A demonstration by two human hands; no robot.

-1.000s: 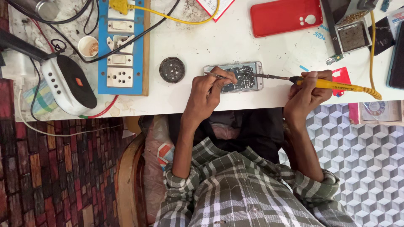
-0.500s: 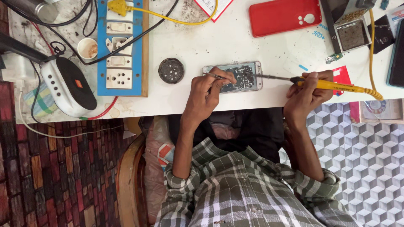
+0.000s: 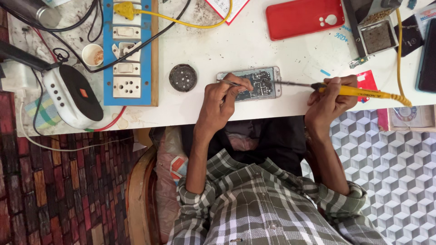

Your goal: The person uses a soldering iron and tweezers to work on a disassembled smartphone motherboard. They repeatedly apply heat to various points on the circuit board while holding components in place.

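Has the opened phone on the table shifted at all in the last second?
No. The opened phone lies the same way beside the round black puck and the blue socket board; the left hand rests on it as before.

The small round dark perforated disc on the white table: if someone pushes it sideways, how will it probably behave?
The small round dark perforated disc lies flat on the white table, so it would probably slide, not roll. It looks low and seems unlikely to tip. Its weight cannot be judged.

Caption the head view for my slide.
Left hand tweezing an opened phone while right hand holds a yellow-handled soldering iron.
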